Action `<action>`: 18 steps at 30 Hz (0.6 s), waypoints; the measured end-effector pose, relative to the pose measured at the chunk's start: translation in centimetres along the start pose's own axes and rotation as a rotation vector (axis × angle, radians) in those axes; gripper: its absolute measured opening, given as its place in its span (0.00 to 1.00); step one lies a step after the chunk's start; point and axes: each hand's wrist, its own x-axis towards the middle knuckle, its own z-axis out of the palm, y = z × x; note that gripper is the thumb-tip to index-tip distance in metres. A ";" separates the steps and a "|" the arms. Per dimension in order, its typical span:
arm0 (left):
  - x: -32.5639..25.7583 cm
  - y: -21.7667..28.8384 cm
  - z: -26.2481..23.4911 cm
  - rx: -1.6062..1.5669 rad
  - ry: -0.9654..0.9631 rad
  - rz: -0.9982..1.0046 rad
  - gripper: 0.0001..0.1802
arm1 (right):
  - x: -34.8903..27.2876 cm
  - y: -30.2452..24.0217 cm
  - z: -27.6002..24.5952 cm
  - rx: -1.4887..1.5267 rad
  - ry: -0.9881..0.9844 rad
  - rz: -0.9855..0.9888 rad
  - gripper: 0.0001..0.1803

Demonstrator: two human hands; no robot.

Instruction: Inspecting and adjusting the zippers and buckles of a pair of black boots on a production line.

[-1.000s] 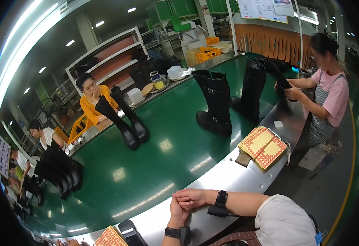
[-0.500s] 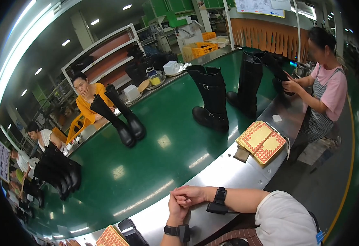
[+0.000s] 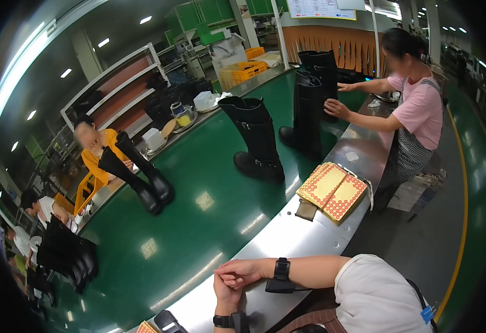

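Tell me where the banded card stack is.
Head view, right of centre: the banded card stack lies on the metal ledge, beyond the right forearm.

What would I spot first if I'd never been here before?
Probably the tall black boots standing around the big green worktop. Next, perhaps the stacked yellow sheets with red circles, on the metal edge to the right. At the bottom, the person's left hand and right hand are clasped together.

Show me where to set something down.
Free: the green surface between the plain boot pair and the buckled boot; the metal edge between the clasped hands and the card stack. Crowded: right end, tall boots by the co-worker's hands; left end, the boot cluster.
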 end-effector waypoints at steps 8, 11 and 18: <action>0.4 -0.2 -0.8 -0.030 -0.019 0.010 0.28 | -0.3 -0.1 0.0 -0.020 0.020 -0.005 0.28; 0.5 -0.2 -1.0 -0.031 -0.032 -0.005 0.30 | -0.2 0.0 -0.2 -0.017 0.017 -0.008 0.27; 0.6 -0.3 -0.9 -0.029 0.007 0.019 0.31 | 0.0 0.2 -0.5 -0.015 -0.010 0.008 0.27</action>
